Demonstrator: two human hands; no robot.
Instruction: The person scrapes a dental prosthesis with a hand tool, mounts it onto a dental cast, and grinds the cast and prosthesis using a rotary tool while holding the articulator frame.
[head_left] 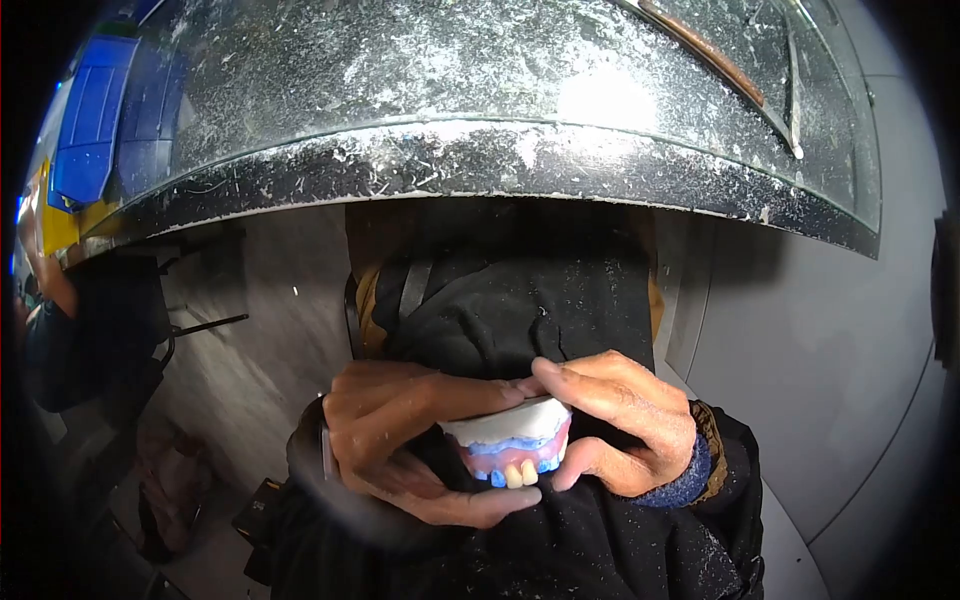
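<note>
Over my lap I have a dental model point(512, 440) with a white plaster base, a pink gum part and a blue band along it. Two cream front teeth stand out at its lower edge, with blue teeth on either side. My left hand point(420, 445) is closed on it, fingers along the top and thumb beneath by the front teeth. At the model's right end, my right hand point(625, 425) curves around it, index finger at the top edge and thumb close to the side. The model's back is hidden.
A glass-topped bench point(400, 90) dusted with white powder runs across the front. On it at the right lies a thin tool with a brown handle point(710, 55). Blue bins point(95, 120) stand at the left, near another person's arm point(55, 285).
</note>
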